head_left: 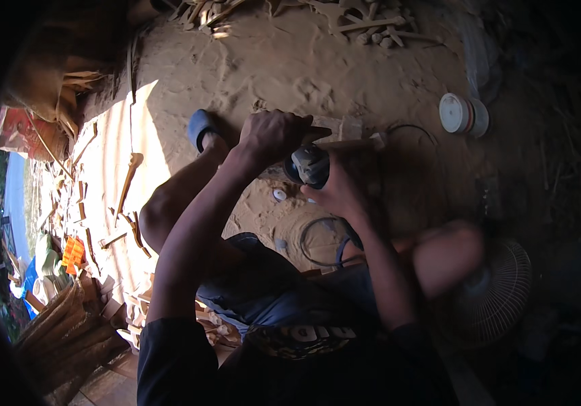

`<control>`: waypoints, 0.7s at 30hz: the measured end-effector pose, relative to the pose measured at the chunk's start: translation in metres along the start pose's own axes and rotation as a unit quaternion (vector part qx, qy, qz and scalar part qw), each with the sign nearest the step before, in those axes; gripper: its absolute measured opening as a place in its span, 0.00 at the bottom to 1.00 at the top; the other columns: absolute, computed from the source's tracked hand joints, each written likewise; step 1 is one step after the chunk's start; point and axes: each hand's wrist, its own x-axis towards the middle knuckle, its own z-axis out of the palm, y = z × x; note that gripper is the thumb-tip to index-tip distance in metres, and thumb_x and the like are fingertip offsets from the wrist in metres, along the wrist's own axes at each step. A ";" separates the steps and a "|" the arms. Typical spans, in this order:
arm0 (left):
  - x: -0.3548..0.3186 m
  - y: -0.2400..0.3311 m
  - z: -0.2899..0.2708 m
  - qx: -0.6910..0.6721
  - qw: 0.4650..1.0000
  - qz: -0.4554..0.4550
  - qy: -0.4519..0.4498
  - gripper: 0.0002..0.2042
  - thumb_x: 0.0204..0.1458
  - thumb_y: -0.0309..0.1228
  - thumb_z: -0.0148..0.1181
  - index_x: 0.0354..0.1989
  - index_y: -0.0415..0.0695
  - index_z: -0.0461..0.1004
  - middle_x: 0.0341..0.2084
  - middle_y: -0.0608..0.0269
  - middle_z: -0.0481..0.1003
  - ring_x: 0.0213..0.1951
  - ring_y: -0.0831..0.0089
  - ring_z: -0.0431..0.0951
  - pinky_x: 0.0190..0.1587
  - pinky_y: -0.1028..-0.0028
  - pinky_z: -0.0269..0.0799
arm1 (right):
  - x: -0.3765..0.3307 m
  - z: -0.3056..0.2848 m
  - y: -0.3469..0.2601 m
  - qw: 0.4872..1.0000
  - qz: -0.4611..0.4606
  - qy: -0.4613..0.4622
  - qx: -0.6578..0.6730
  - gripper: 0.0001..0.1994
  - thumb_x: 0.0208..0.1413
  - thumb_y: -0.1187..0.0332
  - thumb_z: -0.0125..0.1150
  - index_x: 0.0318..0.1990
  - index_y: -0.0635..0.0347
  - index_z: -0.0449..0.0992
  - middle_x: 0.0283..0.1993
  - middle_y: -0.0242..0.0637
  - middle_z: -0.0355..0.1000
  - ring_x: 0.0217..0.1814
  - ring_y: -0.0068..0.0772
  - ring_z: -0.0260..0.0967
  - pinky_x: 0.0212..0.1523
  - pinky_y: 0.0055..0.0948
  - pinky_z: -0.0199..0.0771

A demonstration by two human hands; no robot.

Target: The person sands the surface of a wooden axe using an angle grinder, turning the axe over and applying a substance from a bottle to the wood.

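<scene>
My left hand (271, 137) is closed around a small piece of wood (319, 131), whose pointed end sticks out to the right of the fingers. Just below it, my right hand (339, 187) grips a dark angle grinder (312, 164). The grinder's head lies close to the wood; in the dim light I cannot tell if they touch. Behind the tool is a low wooden block (350, 128). A small white round object (279, 195) rests on the dusty floor nearer to me, and a black cord (305, 233) loops there beside my right forearm.
Pale dust covers the floor (236, 68). Wood offcuts (371, 26) are heaped at the far side, and carved wooden pieces (128, 179) lie in the sunlit left. A white bucket (454, 113) stands far right; a round fan (500, 294) is near right. A sack (67, 328) sits near left.
</scene>
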 end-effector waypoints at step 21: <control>-0.005 -0.014 0.021 0.006 0.996 0.067 0.067 0.09 0.68 0.38 0.58 0.40 0.53 0.83 0.23 0.56 0.81 0.23 0.54 0.82 0.22 0.58 0.76 | 0.031 -0.017 0.070 0.976 0.002 0.215 -0.033 0.40 0.43 0.64 0.80 0.61 0.78 0.67 0.51 0.66 0.78 0.55 0.63 0.80 0.55 0.48 0.82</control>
